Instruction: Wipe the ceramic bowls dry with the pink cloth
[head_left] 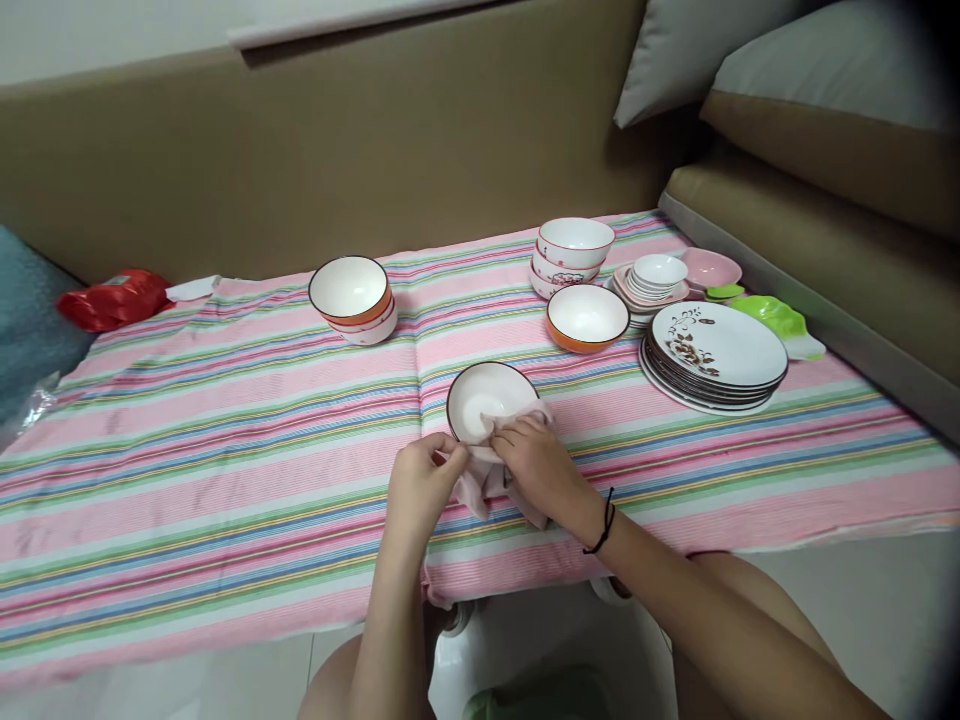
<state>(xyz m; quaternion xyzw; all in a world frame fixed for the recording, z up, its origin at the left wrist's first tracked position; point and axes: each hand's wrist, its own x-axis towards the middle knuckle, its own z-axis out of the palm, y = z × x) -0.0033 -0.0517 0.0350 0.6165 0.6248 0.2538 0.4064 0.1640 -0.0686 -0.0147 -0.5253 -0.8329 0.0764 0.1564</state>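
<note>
A white bowl [480,395] with a dark rim is tilted up in front of me, near the front of the striped cloth. My left hand [426,480] pinches its near-left rim between thumb and fingers. On the bowl's near-right side, my right hand [536,460] is closed on a pale pink cloth [474,490] and presses it against the inside and rim. Part of the cloth hangs below the bowl. The fingertips of my right hand are partly covered by the cloth folds. A black band circles my right wrist.
Stacked bowls [352,290] stand at the back left, more bowls [574,245] at the back right. An orange bowl [589,315], small white dishes [658,272], patterned plates [716,345] and a green dish [772,315] sit to the right. A red shiny bundle [116,298] lies far left.
</note>
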